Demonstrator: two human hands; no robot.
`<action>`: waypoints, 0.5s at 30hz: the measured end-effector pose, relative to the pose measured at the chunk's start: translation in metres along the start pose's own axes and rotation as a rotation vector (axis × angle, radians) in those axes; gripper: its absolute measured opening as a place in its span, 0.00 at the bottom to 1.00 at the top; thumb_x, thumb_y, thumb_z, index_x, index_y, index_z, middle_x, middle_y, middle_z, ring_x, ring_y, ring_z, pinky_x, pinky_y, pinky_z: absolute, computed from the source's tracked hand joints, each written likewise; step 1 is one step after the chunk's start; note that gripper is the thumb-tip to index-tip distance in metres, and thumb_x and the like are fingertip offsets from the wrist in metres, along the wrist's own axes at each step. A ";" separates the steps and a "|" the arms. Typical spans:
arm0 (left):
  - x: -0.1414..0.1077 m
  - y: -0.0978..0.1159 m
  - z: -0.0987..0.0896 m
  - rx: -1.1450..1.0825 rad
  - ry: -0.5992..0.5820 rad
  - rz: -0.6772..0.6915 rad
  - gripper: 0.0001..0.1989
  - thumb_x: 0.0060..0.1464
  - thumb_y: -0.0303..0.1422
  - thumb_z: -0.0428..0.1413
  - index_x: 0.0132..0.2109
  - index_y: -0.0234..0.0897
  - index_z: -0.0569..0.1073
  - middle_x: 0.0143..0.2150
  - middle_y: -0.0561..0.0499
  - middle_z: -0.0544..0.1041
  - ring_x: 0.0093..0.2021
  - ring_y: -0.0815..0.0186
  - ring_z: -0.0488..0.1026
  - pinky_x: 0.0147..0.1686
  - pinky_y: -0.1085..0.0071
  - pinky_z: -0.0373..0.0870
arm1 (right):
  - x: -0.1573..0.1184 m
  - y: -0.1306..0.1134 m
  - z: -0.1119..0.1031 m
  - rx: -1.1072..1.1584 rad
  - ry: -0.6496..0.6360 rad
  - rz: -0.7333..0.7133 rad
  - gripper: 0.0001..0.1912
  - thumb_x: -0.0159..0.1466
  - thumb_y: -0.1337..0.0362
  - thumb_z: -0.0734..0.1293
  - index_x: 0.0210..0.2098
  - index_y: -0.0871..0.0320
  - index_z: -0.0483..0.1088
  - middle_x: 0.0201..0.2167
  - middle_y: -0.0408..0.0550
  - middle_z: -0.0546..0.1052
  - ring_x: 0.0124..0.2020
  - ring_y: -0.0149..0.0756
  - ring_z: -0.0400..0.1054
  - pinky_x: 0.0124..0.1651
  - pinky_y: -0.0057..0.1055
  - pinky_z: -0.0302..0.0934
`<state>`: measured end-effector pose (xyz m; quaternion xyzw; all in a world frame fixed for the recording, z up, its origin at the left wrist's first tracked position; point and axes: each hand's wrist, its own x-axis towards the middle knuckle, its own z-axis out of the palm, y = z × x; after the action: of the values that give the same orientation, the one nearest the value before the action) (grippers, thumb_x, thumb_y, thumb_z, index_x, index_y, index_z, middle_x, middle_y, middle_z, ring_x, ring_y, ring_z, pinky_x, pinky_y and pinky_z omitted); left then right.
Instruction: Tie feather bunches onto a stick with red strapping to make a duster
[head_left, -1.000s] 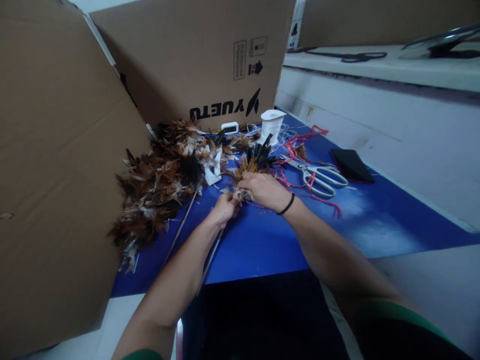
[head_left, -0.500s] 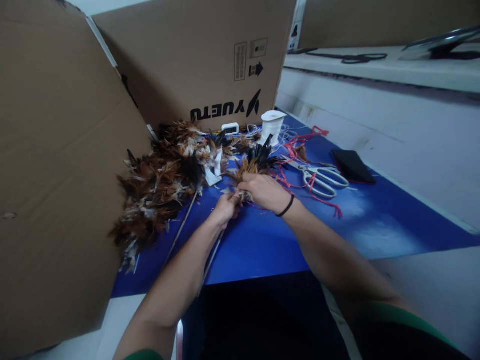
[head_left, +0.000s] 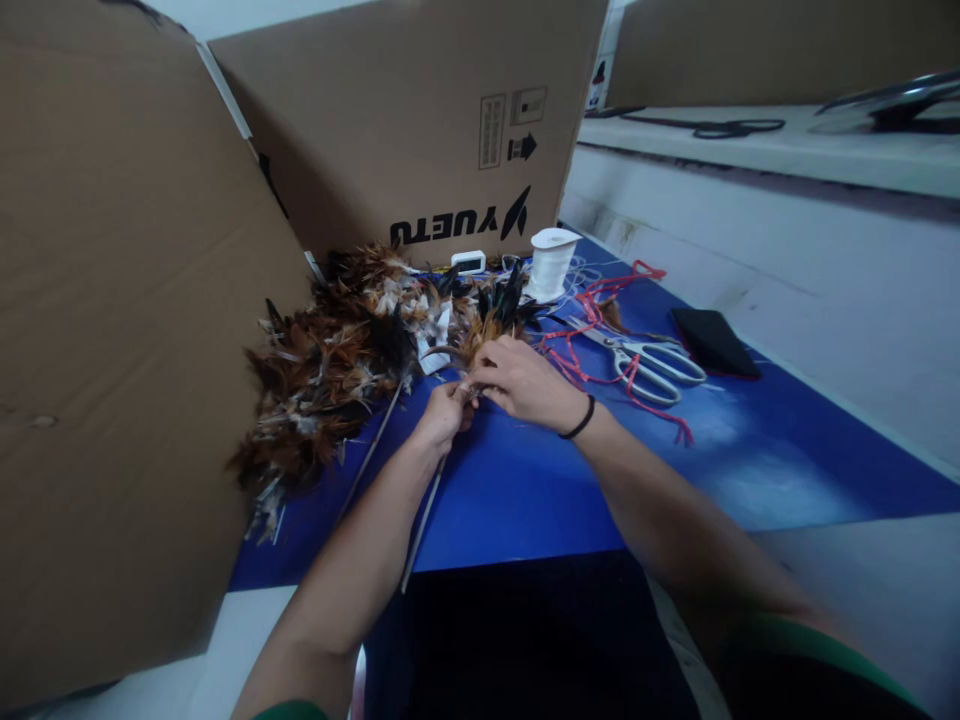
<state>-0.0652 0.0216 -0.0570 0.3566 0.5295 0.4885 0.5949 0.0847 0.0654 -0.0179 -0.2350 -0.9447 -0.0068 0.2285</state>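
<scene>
Both my hands meet over the middle of the blue table (head_left: 517, 500). My left hand (head_left: 444, 415) is closed on the base of a bunch of brown and black feathers (head_left: 491, 320); a thin cord (head_left: 424, 525) hangs below it toward the table's front edge. Against that base, my right hand (head_left: 521, 382) is closed too, its fingertips pinched on the feather ends beside the left fingers. A large heap of brown feathers (head_left: 315, 370) lies to the left, with a second cord (head_left: 375, 445) running from it. The fingertips partly hide the feather ends.
Cardboard panels (head_left: 360, 120) stand behind and at the left. A white spool (head_left: 551, 265), a small white device (head_left: 469, 263), red string (head_left: 570, 350), scissors (head_left: 652, 365) and a black flat object (head_left: 715, 342) lie at the back and right.
The view has shifted slightly. My right hand has moved a little left, closer over my left fingers, and the feather bunch now points more upright.
</scene>
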 end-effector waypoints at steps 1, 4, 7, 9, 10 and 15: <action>0.000 0.000 0.000 -0.004 -0.004 -0.001 0.18 0.61 0.35 0.51 0.24 0.33 0.63 0.16 0.60 0.54 0.13 0.80 0.47 0.15 0.81 0.41 | 0.000 0.000 0.003 -0.012 -0.021 -0.007 0.08 0.64 0.68 0.63 0.38 0.57 0.76 0.41 0.53 0.71 0.43 0.41 0.59 0.46 0.37 0.53; 0.001 0.000 0.000 -0.023 -0.013 -0.008 0.17 0.61 0.34 0.51 0.24 0.32 0.64 0.17 0.59 0.55 0.13 0.80 0.47 0.14 0.81 0.40 | 0.001 0.004 0.007 0.036 0.026 0.032 0.09 0.65 0.67 0.63 0.35 0.58 0.76 0.38 0.53 0.72 0.41 0.40 0.60 0.46 0.37 0.54; 0.001 0.001 0.001 -0.021 -0.015 -0.028 0.17 0.62 0.33 0.50 0.24 0.32 0.64 0.16 0.59 0.55 0.13 0.80 0.47 0.14 0.81 0.40 | 0.001 0.010 0.007 0.217 0.186 0.110 0.09 0.64 0.69 0.61 0.34 0.59 0.75 0.36 0.51 0.72 0.41 0.37 0.64 0.46 0.35 0.57; 0.000 0.002 0.001 -0.015 -0.015 -0.039 0.17 0.62 0.32 0.49 0.25 0.32 0.64 0.17 0.59 0.57 0.13 0.80 0.48 0.14 0.81 0.40 | 0.001 0.015 0.006 0.341 0.274 0.182 0.08 0.62 0.70 0.62 0.33 0.60 0.74 0.35 0.49 0.72 0.38 0.35 0.66 0.44 0.33 0.59; 0.000 0.002 0.002 -0.015 -0.013 -0.039 0.17 0.62 0.32 0.49 0.25 0.32 0.64 0.18 0.58 0.58 0.13 0.81 0.48 0.14 0.81 0.40 | 0.000 0.018 0.006 0.386 0.302 0.225 0.07 0.61 0.70 0.63 0.32 0.60 0.74 0.34 0.49 0.72 0.37 0.34 0.66 0.42 0.32 0.60; -0.002 0.004 0.003 -0.050 -0.006 -0.019 0.14 0.62 0.31 0.49 0.27 0.31 0.64 0.22 0.55 0.64 0.14 0.82 0.50 0.14 0.82 0.40 | 0.000 0.033 0.012 0.484 0.351 0.421 0.04 0.56 0.66 0.66 0.29 0.59 0.73 0.31 0.47 0.74 0.34 0.34 0.68 0.42 0.33 0.60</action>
<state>-0.0629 0.0206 -0.0522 0.3379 0.5185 0.4948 0.6100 0.0942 0.0962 -0.0316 -0.3588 -0.7963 0.2238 0.4325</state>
